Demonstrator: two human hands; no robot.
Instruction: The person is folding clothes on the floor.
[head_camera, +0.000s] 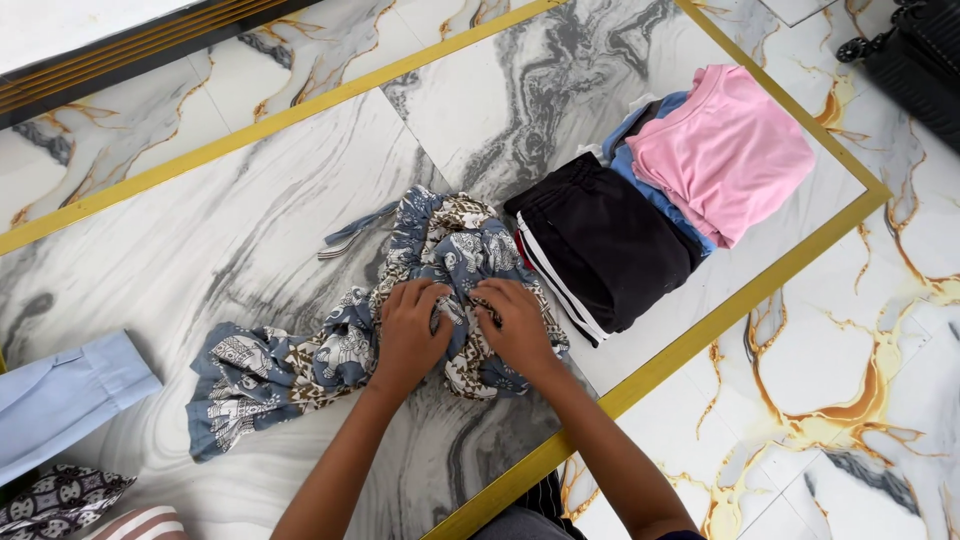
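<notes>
Floor (250, 230) of grey-and-white marbled tile with gold inlay strips carries everything in view. Blue, brown and white patterned garment (330, 350) lies crumpled at centre, spread leftward across the tile, with a loose tie end trailing toward the upper left. Just right of it, touching its edge, a folded black garment with white side stripes (600, 245); behind that, a folded pink top (725, 150) stacked on a folded blue piece (640, 165). Light blue folded cloth (60, 395) lies at the left edge, well apart from the centre pile. Black suitcase (915, 55), partly cut off, at top right. Left hand (410, 335) and right hand (515, 325) sit side by side on the patterned garment's bunched middle, fingers curled, each grip clenched on a pinch of the fabric.
</notes>
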